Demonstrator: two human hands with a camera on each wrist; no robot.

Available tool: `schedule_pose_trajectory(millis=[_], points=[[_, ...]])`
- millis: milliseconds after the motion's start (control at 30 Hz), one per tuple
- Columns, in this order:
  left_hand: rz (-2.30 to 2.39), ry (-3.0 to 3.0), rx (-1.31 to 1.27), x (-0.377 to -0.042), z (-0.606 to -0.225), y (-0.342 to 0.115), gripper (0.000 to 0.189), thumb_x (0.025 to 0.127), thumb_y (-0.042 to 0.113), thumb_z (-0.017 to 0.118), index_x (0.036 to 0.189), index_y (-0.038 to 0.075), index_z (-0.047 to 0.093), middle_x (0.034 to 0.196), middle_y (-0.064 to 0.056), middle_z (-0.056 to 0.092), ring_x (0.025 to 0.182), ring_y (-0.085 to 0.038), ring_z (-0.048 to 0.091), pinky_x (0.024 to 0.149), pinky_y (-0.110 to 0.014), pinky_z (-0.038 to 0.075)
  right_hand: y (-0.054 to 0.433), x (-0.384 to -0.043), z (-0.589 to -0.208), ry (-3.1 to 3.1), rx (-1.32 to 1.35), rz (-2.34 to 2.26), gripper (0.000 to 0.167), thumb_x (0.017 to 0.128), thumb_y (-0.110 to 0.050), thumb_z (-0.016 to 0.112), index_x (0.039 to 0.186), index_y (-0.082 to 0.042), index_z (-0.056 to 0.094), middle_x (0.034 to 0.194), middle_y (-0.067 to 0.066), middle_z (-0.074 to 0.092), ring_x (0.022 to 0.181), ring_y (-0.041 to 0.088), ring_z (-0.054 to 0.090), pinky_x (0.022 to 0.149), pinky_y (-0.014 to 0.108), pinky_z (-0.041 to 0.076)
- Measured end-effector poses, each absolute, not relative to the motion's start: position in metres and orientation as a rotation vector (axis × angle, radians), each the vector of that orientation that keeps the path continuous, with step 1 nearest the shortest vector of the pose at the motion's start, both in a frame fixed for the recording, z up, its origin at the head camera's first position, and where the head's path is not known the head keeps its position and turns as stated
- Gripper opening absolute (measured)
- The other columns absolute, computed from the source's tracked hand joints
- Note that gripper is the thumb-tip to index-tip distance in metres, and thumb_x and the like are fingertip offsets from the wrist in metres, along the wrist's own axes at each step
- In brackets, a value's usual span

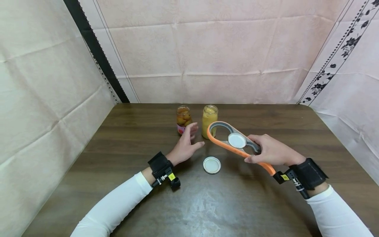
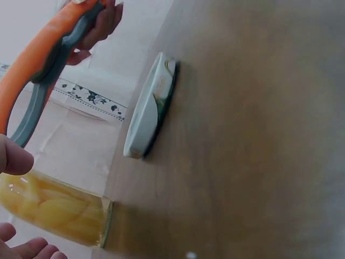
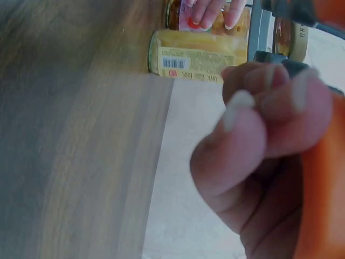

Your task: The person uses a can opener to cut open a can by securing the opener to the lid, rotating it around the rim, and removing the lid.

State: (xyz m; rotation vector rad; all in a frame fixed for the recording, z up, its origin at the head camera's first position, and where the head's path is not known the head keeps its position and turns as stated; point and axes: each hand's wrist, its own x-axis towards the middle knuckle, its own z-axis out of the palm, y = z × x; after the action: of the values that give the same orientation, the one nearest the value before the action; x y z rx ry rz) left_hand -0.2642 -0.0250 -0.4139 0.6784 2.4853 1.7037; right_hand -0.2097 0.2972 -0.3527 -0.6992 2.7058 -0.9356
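Note:
My right hand (image 1: 267, 149) grips the handle of an orange and grey jar opener (image 1: 225, 144), held up over the table. A white lid (image 1: 237, 140) sits in the opener's middle ring. Behind the opener's tip stands a lidless glass jar of yellow fruit pieces (image 1: 209, 115), its barcode label visible in the right wrist view. To its left is another lidless jar (image 1: 183, 115) with amber contents and a pink label. My left hand (image 1: 185, 144) reaches beside the jars, fingers extended and thumb apart, holding nothing. It partly covers the amber jar's lower part.
A second white lid (image 1: 212, 165) lies on the brown wooden table (image 1: 189, 204), in front of the jars and between the hands. Pale cloth (image 1: 222, 59) hangs behind the table, with more cloth along the left and right sides.

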Motion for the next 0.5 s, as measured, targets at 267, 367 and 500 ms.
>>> schedule_pose_trajectory(millis=[267,367,500], points=[[1.675,2.433,0.65,-0.256,-0.416,-0.041,0.055,0.097,0.012,0.066,0.145,0.007,0.039,0.144,-0.018,0.048,0.135,-0.032,0.048,0.114,-0.05,0.041,0.285,-0.207,-0.354,2.74,-0.752,-0.856,0.047,0.081,-0.023,0.078,0.122,-0.011,0.06,0.072,-0.008,0.048,0.063,0.006,0.048,0.057,0.022,0.039],[1.672,2.419,0.63,-0.256,-0.416,-0.043,0.05,0.097,0.013,0.065,0.142,0.008,0.043,0.139,-0.015,0.051,0.13,-0.031,0.051,0.11,-0.049,0.045,0.28,-0.203,-0.352,2.748,-0.749,-0.818,0.05,0.081,-0.02,0.076,0.126,-0.01,0.056,0.071,-0.008,0.049,0.061,0.006,0.048,0.056,0.022,0.04],[1.689,2.421,0.626,-0.257,-0.415,-0.045,0.045,0.095,0.01,0.065,0.137,0.009,0.047,0.134,-0.012,0.054,0.123,-0.028,0.054,0.105,-0.044,0.049,0.273,-0.198,-0.347,2.771,-0.768,-0.772,0.052,0.081,-0.018,0.073,0.128,-0.009,0.054,0.072,-0.007,0.05,0.06,0.005,0.046,0.053,0.021,0.038]])
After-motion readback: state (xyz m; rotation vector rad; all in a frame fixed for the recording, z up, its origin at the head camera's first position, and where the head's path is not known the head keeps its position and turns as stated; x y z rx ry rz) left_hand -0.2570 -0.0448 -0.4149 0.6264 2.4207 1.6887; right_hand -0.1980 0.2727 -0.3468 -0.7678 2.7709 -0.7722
